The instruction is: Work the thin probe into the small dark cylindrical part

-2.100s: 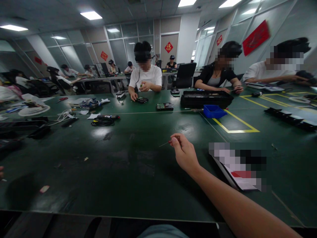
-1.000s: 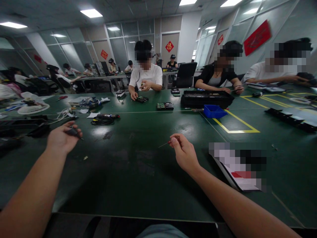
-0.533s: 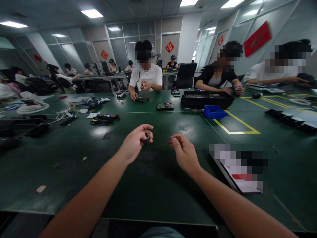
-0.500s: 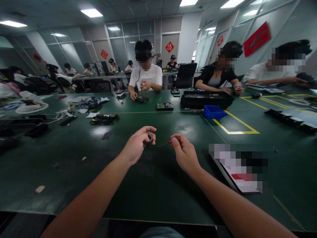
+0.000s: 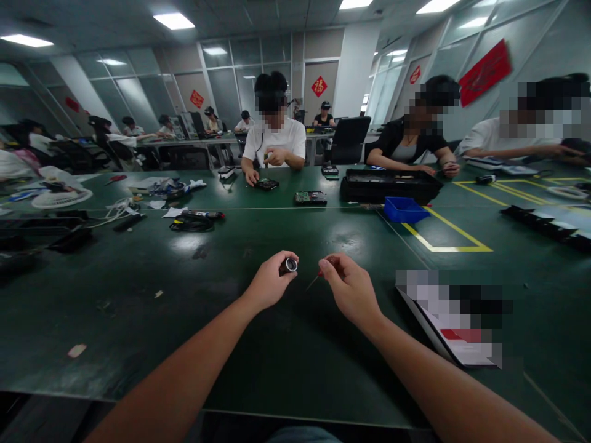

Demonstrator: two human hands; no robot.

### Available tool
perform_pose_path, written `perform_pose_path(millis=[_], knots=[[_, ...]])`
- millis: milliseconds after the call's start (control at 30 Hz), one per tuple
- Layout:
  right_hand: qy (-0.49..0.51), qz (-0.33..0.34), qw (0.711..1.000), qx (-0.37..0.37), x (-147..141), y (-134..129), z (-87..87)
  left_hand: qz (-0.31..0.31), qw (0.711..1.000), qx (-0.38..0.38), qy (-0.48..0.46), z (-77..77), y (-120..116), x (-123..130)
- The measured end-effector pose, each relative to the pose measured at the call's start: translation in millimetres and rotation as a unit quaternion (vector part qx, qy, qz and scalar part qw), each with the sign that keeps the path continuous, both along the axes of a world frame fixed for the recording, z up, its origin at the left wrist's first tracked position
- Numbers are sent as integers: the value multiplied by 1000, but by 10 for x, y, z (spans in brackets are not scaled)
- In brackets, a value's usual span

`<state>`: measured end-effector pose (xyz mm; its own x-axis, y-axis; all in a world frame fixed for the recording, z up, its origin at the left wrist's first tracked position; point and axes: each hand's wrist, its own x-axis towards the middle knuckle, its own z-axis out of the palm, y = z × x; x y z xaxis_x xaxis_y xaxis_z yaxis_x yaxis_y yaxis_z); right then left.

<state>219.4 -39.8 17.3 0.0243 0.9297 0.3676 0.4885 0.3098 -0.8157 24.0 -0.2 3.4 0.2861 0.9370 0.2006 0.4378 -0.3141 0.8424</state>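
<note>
My left hand (image 5: 270,283) pinches a small black cylindrical part (image 5: 289,266) with a shiny round end, held above the green table (image 5: 207,320). My right hand (image 5: 351,289) sits just to its right, fingers closed on a thin red-handled tool (image 5: 316,278) whose metal tip points down and left toward the part. The tool's tip and the part are a short gap apart. Both forearms reach in from the bottom edge.
A blurred booklet (image 5: 455,314) lies right of my right hand. Farther back are a blue bin (image 5: 405,210), a black tray (image 5: 388,184), a circuit board (image 5: 310,197), coiled black cables (image 5: 191,223) and yellow floor-style tape lines (image 5: 443,237). Several other people sit working across the table.
My left hand came in from the left with the small black part and moved next to my right hand. The right hand tilted the tool's tip downward toward the part.
</note>
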Motion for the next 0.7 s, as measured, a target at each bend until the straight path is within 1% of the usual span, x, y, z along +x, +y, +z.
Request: perform_pose_path(millis=[133, 267, 333, 400, 600, 700], knots=[[73, 6, 997, 10, 9, -7, 2, -1, 999, 41, 5, -21, 3, 5], [184, -2, 982, 45, 9, -6, 14, 4, 999, 34, 16, -69, 20, 7], [211, -7, 976, 59, 10, -6, 21, 1, 999, 45, 20, -88, 27, 1], [205, -12, 977, 61, 14, -3, 10, -5, 998, 57, 16, -106, 32, -5], [125, -9, 990, 62, 35, 28, -77, -16, 997, 66, 25, -149, 37, -9], [116, -4, 992, 50, 45, 46, -83, -17, 997, 71, 38, -141, 37, -15]])
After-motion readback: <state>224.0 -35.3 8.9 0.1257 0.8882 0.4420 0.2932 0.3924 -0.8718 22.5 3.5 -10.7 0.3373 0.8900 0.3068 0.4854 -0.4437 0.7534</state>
